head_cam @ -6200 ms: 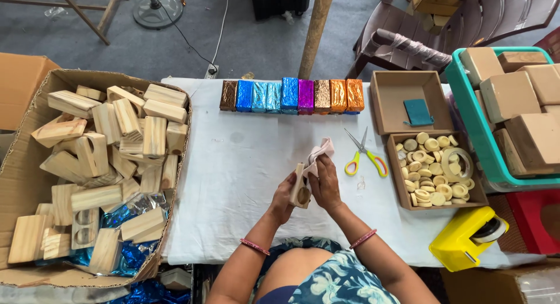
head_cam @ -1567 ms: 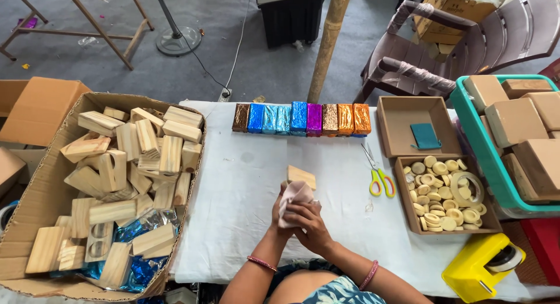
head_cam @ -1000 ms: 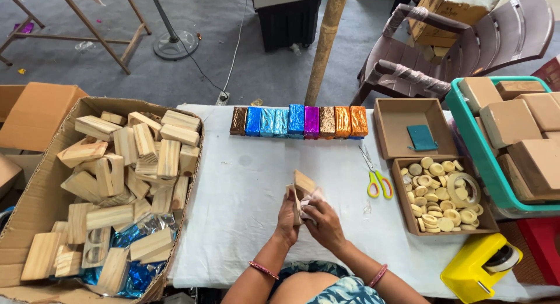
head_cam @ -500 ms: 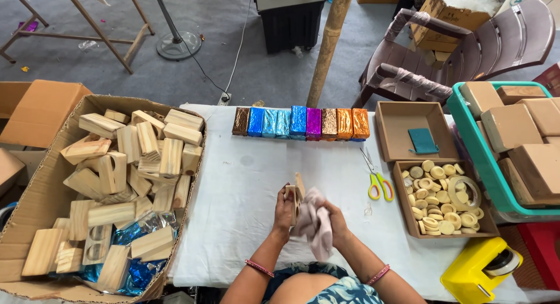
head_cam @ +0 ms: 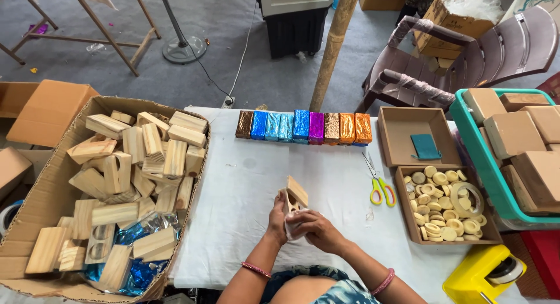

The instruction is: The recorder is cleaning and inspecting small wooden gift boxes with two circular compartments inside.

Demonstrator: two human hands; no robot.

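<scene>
While the left hand (head_cam: 277,213) wraps its fingers around a small wooden block (head_cam: 295,193), the right hand (head_cam: 312,229) presses a white cloth (head_cam: 291,227) against the low part of it. Both hands are curled closed, not spread. The block sits just above the hands, tilted, over the bench (head_cam: 245,181) with its white cover.

The block looks hard and stiff, so it will not bend or squash. It seems light enough for one hand. Its sides are flat and its corners look sharp, and the pale wood looks dry, so it should not slip. The best place to hold it is across its two wide flat sides. The cloth is soft and floppy and folds around the fingers.

Far to the left of the left hand is a big cardboard box (head_cam: 41,234) full of more pale wooden blocks, with some shiny blue foil (head_cam: 137,275) low in it. Up past the hands is a row of shiny foil-wrapped blocks (head_cam: 303,126) in brown, blue, purple and orange. To the right of the right hand lie yellow-handled scissors (head_cam: 378,187) and a flat brown tray (head_cam: 446,237) of small round wooden discs.
</scene>
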